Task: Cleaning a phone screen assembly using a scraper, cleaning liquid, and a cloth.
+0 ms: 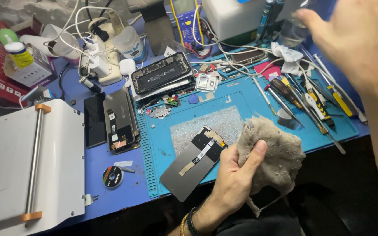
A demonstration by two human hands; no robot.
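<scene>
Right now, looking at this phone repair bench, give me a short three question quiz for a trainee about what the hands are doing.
1. True or false: the left hand grips a crumpled grey cloth.
2. What lies flat on the blue silicone work mat just left of that hand? A) a grey phone display panel, back side up B) a red screwdriver C) a roll of tape
3. Fill in: the right hand is raised toward a clear ____ bottle at the back of the bench.

Key:
1. True.
2. A, the grey phone display panel.
3. Plastic; the hand is blurred, so whether it touches the bottle cannot be told.
</scene>
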